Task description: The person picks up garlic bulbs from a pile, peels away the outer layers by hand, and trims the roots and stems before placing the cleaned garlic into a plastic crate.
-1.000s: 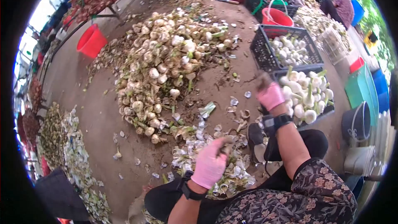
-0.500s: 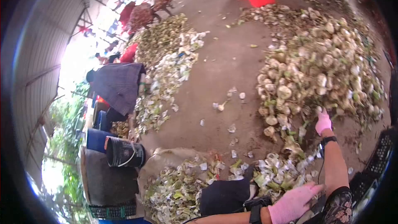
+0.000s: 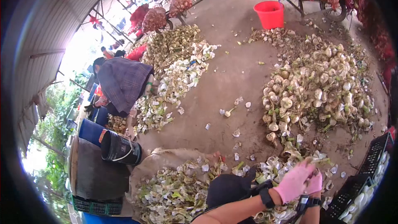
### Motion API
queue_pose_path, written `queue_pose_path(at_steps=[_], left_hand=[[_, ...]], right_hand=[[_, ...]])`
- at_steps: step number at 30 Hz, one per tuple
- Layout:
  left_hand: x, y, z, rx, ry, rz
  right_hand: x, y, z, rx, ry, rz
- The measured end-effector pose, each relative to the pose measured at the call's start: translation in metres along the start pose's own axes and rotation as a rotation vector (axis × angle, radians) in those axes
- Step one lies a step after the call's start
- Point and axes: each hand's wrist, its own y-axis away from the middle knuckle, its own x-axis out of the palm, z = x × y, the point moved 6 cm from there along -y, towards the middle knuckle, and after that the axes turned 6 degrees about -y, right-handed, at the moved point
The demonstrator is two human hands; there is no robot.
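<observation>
My left hand and my right hand, both in pink gloves, are pressed close together at the lower right. Between them is a garlic bulb, mostly hidden by the fingers. Both hands are closed around it. White and green garlic peelings lie on the ground just under and beyond my hands. Past them rises a large heap of untrimmed garlic with stalks and roots.
Black crates holding white bulbs stand at the right. A sack sheet bears more peelings, lower left, near a black bucket. A red bucket sits behind the heap. Another person bends over at the left.
My right hand has drawn back from the heap's edge to meet my left hand, which has risen slightly. The view has tilted up, showing more of the background.
</observation>
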Motion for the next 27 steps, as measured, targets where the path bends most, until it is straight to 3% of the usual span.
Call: queue_pose_path(at_steps=[2, 4, 5, 6, 8, 9, 13, 17, 27], left_hand=[[0.003, 0.001, 0.003, 0.002, -0.083, 0.001], [0.007, 0.001, 0.005, 0.002, -0.168, -0.004], [0.010, 0.001, 0.004, 0.043, -0.039, -0.022], [0.011, 0.001, 0.003, 0.085, 0.088, -0.036], [0.003, 0.001, -0.003, 0.133, 0.112, -0.086], [0.001, 0.001, -0.004, 0.114, 0.084, -0.090], [-0.012, 0.006, -0.025, 0.166, 0.092, -0.170], [-0.018, 0.013, -0.038, 0.221, 0.066, -0.242], [-0.050, 0.052, -0.042, 0.152, 0.166, -0.359]], right_hand=[[0.012, 0.021, 0.004, 0.167, -0.670, 0.050], [0.025, 0.035, 0.025, 0.138, -0.702, 0.077], [0.032, 0.043, 0.038, 0.125, -0.742, 0.094], [0.051, 0.056, 0.061, 0.106, -0.734, 0.100], [0.090, 0.082, 0.118, -0.140, -0.173, 0.103], [0.077, 0.077, 0.120, -0.255, 0.034, 0.044], [0.076, 0.084, 0.135, -0.436, -0.132, 0.018], [0.088, 0.089, 0.141, -0.465, -0.336, -0.063], [0.110, 0.102, 0.151, -0.510, -0.040, 0.047]])
